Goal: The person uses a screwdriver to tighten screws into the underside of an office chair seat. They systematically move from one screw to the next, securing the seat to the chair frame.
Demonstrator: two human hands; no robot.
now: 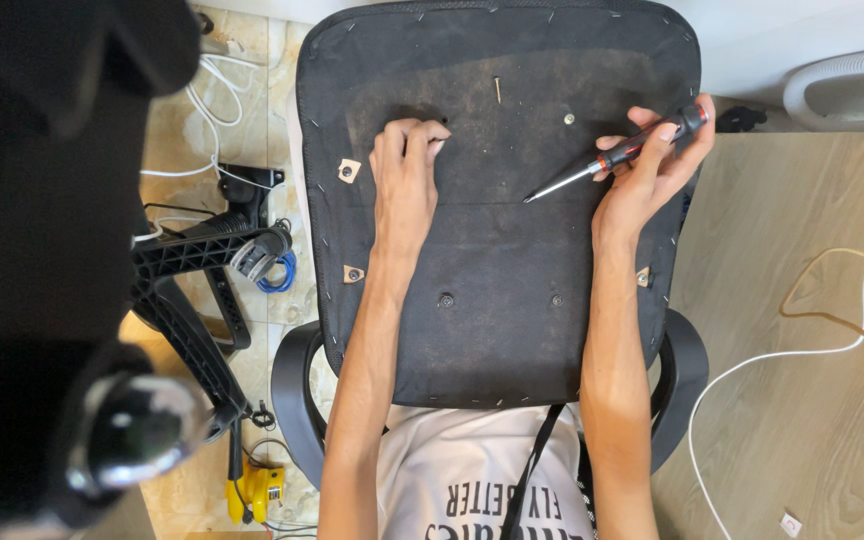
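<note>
Upturned black fabric-covered office chair seat (497, 250), underside up, fills the centre of the view, resting on the person's lap. Left hand (404, 175) lies flat-ish on the seat at about 11 o'clock from its middle, fingers (422, 132) curled narrow and pinching at a spot in the fabric; whatever is pinched is too small to tell. Right hand (652, 165) sits at 2 o'clock, fingers wrapped round the grip of a screwdriver with a black and red handle and silver shaft (612, 158). Shaft slants down toward 8 o'clock, tip touching or just above the fabric near seat centre, can't tell which. Small bolt heads (446, 299) show at 6 o'clock of the seat, another near 1 o'clock. Staples run along the seat edge. Black plastic chair base with arms (202, 270) lies on the tiled floor (242, 120) at 9 o'clock, with a blue cable coil (280, 275) beside it. Yellow tool (257, 488) on the floor at 7 o'clock. White cable (802, 352) loops over the wooden floor (802, 230) at 4 o'clock.
</note>
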